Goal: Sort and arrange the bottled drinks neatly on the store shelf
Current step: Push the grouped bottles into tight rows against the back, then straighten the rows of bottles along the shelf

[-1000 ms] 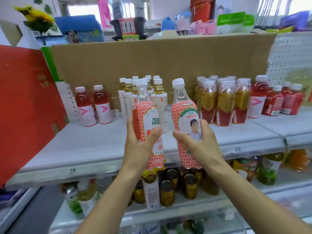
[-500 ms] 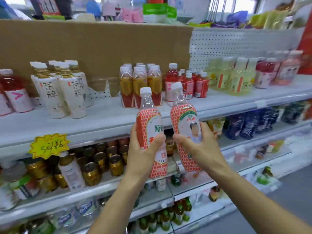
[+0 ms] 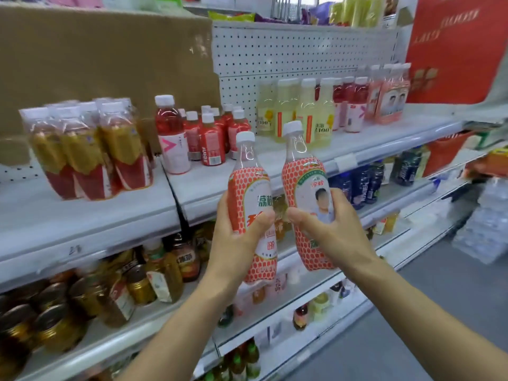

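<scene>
Now your left hand (image 3: 236, 243) holds the left bottle (image 3: 251, 199) upright; touching distance beside it, your right hand (image 3: 330, 232) holds the right bottle (image 3: 303, 182), fingers (image 3: 341, 200) curled round both labels, before the shelf (image 3: 96, 215).

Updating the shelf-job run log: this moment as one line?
phase: holding | left hand: grips left bottle | right hand: grips right bottle | bottles: caps up, in front of shelf | placed: neither
</scene>
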Demonstrator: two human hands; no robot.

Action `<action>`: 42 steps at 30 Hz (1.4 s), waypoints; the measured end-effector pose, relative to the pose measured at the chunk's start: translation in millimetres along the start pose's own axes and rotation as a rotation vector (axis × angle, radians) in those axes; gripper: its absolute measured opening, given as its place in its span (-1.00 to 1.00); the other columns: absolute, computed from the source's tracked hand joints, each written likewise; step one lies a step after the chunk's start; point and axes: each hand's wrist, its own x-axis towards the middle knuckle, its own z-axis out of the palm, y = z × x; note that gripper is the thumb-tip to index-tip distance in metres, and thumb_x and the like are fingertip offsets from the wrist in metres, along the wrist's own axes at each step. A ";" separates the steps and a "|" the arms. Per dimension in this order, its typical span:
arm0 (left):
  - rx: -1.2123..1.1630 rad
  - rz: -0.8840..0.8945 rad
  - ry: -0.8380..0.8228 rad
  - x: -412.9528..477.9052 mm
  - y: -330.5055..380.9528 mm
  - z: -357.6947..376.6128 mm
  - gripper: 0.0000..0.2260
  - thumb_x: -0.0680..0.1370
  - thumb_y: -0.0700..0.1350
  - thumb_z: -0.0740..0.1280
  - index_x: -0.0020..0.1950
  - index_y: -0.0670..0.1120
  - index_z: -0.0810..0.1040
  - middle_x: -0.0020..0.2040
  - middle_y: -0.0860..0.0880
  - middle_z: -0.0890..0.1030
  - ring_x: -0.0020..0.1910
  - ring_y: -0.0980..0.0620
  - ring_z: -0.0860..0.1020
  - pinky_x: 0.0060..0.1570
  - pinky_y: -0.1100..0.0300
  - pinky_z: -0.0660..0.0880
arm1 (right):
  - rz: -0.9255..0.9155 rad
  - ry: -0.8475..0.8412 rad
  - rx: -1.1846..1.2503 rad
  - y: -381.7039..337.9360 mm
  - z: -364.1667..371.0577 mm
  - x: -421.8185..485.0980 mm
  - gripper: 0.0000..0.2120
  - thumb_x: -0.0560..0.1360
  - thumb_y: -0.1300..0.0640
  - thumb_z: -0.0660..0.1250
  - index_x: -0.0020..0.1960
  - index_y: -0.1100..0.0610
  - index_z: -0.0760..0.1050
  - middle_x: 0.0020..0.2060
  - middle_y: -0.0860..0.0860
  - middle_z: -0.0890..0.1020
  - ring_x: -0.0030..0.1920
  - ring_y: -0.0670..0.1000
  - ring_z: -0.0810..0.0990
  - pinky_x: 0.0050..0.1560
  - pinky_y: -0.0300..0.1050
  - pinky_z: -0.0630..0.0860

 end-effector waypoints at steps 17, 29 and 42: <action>-0.110 -0.038 -0.099 198.8 -24.3 277.5 -0.28 0.37 0.13 0.49 0.47 0.30 0.26 0.22 0.06 0.62 0.06 -0.01 0.68 -0.05 -0.07 0.66 | -0.004 0.065 0.033 94.1 -209.9 255.7 -0.58 0.38 -0.09 0.52 0.14 -0.02 0.45 0.00 -0.11 0.65 -0.03 -0.14 0.65 -0.07 -0.14 0.57; -0.117 -0.043 0.055 289.6 -41.1 500.1 -0.44 0.29 0.18 0.46 0.27 0.13 0.48 0.06 0.04 0.69 -0.04 0.02 0.70 -0.08 -0.01 0.66 | -0.041 -0.068 0.026 166.1 -406.8 413.8 -0.62 0.38 -0.10 0.49 0.10 -0.01 0.46 -0.05 -0.11 0.66 -0.11 -0.16 0.66 -0.15 -0.16 0.54; 0.020 0.152 0.142 468.2 -78.0 616.7 -0.36 0.46 -0.04 0.53 0.38 0.14 0.20 0.18 0.12 0.59 0.16 0.16 0.59 0.27 -0.05 0.52 | -0.184 0.062 0.144 202.8 -443.9 598.6 -0.39 0.39 0.05 0.56 0.29 0.04 0.29 0.11 -0.10 0.58 0.11 -0.14 0.59 0.11 -0.05 0.58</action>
